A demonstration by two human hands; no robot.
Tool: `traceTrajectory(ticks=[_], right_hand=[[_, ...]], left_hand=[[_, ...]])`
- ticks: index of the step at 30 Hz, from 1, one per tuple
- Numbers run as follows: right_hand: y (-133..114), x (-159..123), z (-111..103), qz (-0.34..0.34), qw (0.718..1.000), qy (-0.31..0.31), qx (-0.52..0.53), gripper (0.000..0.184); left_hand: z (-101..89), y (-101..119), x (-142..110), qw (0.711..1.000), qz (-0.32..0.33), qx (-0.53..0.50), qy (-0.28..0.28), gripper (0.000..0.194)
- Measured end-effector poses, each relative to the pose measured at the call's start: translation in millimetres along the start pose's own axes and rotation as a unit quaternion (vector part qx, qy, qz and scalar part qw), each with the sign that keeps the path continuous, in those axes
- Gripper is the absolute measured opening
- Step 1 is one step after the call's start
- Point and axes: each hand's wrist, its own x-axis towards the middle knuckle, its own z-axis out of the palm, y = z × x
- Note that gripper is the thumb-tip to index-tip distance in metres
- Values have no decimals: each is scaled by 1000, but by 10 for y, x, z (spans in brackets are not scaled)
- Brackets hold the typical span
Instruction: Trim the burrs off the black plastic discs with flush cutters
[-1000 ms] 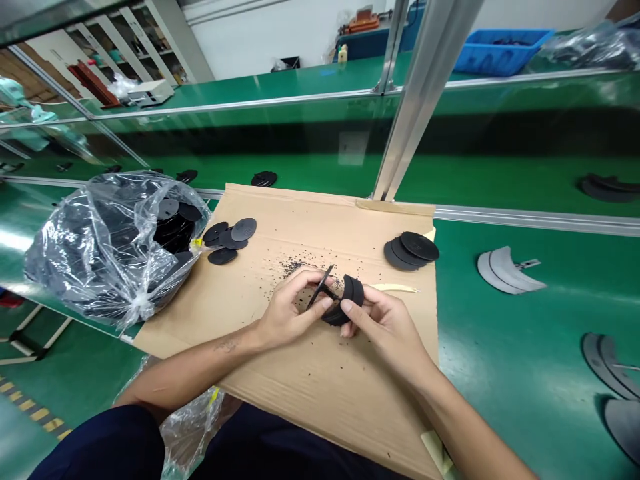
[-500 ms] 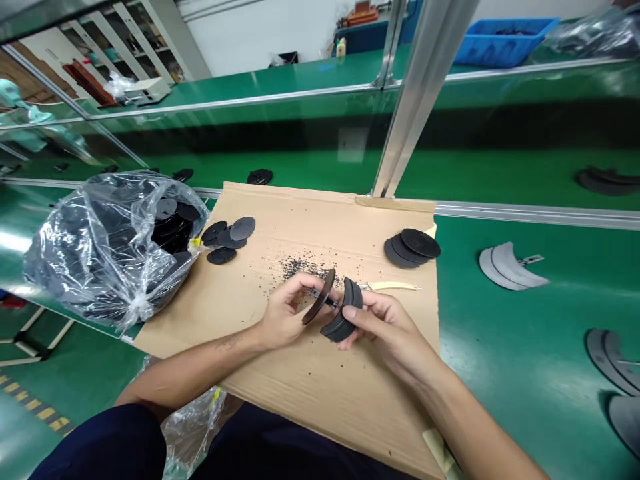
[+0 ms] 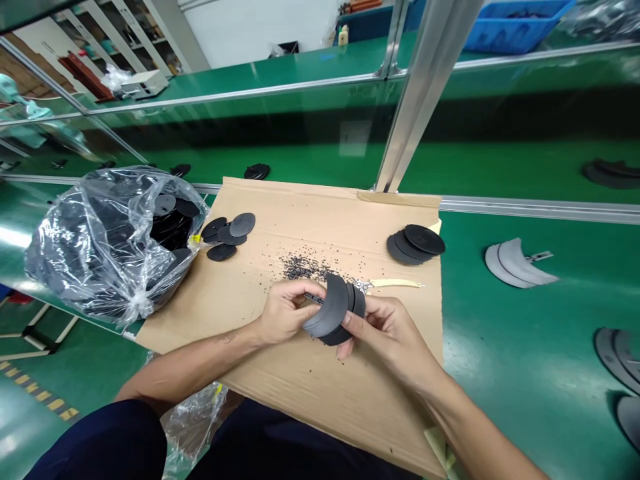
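Both hands hold a curved black plastic part [image 3: 327,313] above the cardboard. My left hand [image 3: 283,313] pinches its thin stem between thumb and fingers. My right hand [image 3: 393,333] grips its right side, thumb pressed on the edge. The concave dark face now shows, with a ridged band behind it. Just beyond the hands lie cutting pliers [image 3: 393,283] with pale yellow handles, their jaws partly hidden. Small black plastic bits [image 3: 300,265] are scattered on the cardboard [image 3: 300,393]. Overlapping black discs [image 3: 233,233] lie at the left, and a stack of black discs [image 3: 415,245] at the right.
A clear plastic bag [image 3: 110,260] full of black parts sits left of the cardboard. Grey curved parts [image 3: 517,262] with stems lie on the green table [image 3: 525,347] at the right. An aluminium post [image 3: 425,93] rises behind the cardboard. Beyond it stands a blue bin [image 3: 517,30].
The curved part has turned in my hands, so its broad concave face is visible instead of its edge. The left hand has shifted its pinch onto the stem. The view has moved slightly.
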Motion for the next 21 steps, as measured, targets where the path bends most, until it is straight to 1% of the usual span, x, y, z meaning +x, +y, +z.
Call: traceTrajectory(ticks=[2, 4, 6, 10, 13, 15, 19, 21], right_hand=[[-6, -8, 0, -1, 1000, 14, -19, 37], [3, -4, -20, 2, 1000, 10, -14, 37], [21, 12, -53, 10, 1000, -18, 18, 37], [64, 42, -97, 38, 990, -97, 91, 33], [73, 36, -82, 58, 986, -117, 100, 31], [63, 23, -61, 60, 989, -105, 88, 31], [30, 13, -29, 24, 998, -45, 34, 32], [31, 28, -19, 19, 999, -39, 32, 34]], left_hand=[[-6, -14, 10, 1000, 5, 25, 1, 24], [-7, -9, 36, 999, 30, 41, -11, 24], [-7, 23, 73, 996, 68, 51, -31, 23], [-27, 140, 120, 984, 147, 64, -72, 18], [-55, 207, 103, 979, 173, 79, -79, 18], [-66, 212, 76, 978, 173, 92, -72, 16], [-48, 160, 43, 982, 151, 107, -40, 13], [-29, 144, 54, 985, 136, 103, -32, 14]])
